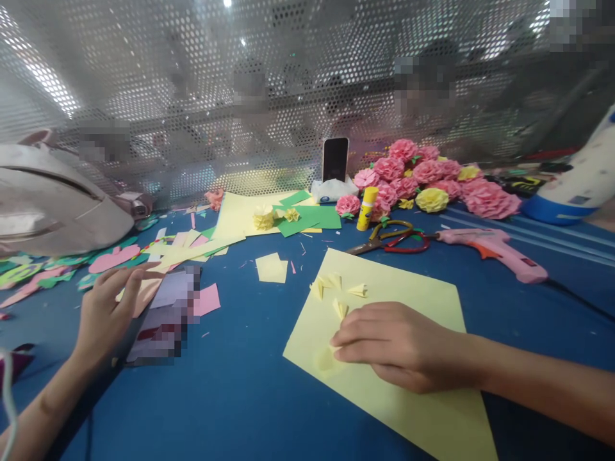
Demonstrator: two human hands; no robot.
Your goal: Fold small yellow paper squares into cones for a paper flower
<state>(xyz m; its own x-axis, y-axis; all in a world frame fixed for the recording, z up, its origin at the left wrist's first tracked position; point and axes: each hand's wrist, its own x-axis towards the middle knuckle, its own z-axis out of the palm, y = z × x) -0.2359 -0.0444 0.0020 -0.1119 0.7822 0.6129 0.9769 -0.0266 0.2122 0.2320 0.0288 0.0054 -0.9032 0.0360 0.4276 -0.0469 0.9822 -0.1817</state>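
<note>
My right hand (403, 349) rests on a large pale yellow paper sheet (423, 422), its fingers pressed together at the tips. Whatever lies under those fingertips is hidden. Just beyond them are several small folded yellow paper pieces (341, 310), fanned at one end. A lighter patch (327, 360) shows on the sheet below the fingertips. Over on the left, my left hand (108, 307) hovers or rests beside paper scraps (180, 256), fingers apart and holding nothing visible. Purple paper (170, 289) and a pink square (207, 299) lie to its right.
Scissors (379, 241), a yellow glue stick (368, 209) and a pink glue gun (500, 248) with its cord lie beyond the sheet. Pink paper flowers (403, 169) are heaped behind. A phone (335, 160) stands upright; a pale bag (57, 198) sits at left.
</note>
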